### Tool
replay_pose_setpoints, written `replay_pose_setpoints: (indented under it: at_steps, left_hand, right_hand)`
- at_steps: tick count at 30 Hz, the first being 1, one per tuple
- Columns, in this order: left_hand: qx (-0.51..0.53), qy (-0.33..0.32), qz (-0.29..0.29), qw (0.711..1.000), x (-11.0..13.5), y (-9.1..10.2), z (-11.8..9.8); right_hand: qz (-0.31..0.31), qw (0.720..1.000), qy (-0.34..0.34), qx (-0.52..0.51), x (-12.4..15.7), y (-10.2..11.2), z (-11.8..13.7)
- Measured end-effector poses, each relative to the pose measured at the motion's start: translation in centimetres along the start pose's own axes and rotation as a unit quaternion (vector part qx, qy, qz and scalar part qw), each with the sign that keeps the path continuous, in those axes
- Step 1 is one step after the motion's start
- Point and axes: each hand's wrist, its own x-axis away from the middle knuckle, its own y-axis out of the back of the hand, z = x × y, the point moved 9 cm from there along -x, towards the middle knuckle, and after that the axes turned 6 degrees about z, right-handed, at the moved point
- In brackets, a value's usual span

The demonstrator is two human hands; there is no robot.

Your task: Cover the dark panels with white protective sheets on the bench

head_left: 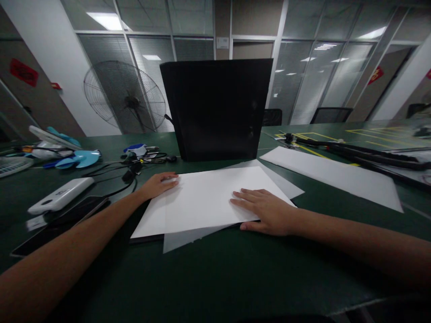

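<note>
A white rectangular sheet (pixel 202 193) lies on the green table before me, over a thin dark flat object (pixel 146 240) whose edge shows at the front. A translucent sheet (pixel 182 244) sits askew with it, one corner sticking out at the front and another part at the back right. My left hand (pixel 160 185) rests at the sheet's far left edge, fingers stretched over it. My right hand (pixel 266 211) lies on the sheet's right part, fingers spread and thumb at the near edge. Neither hand grips anything.
A large black box-like object (pixel 218 110) stands behind the sheet. Another white sheet (pixel 330 177) lies at right, near black cables (pixel 363 152). At left are a white device (pixel 61 195), a dark flat device (pixel 60 224), cables and a blue-bladed fan part (pixel 79 159). A floor fan (pixel 131 101) stands beyond.
</note>
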Motion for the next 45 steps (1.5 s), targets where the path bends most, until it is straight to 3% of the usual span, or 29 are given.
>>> replay_pose_setpoints:
  at_steps: [6, 13, 25, 37, 45]
  left_hand:
    - [-0.011, 0.012, 0.002, 1.000, 0.1, 0.0, -0.3]
    - [-0.005, -0.006, -0.009, 1.000, -0.3, 0.1, 0.5]
    - [0.021, -0.008, -0.028, 0.999, -0.1, 0.3, -0.1]
    - [-0.004, 0.003, -0.020, 1.000, 0.2, 0.3, 0.0]
    - [-0.001, -0.011, -0.017, 1.000, 0.0, 0.3, 0.0]
  right_hand:
    - [-0.035, 0.998, -0.009, 0.042, 0.3, 0.5, 1.0]
    - [-0.048, 0.992, 0.109, 0.028, 0.9, 1.5, 3.2]
    - [-0.024, 0.990, 0.135, -0.040, 0.6, 0.8, 0.4]
    - [-0.018, 0.974, 0.227, -0.012, 1.2, 0.6, 1.9]
    - [-0.059, 0.977, 0.207, -0.011, 0.7, 0.6, 1.2]
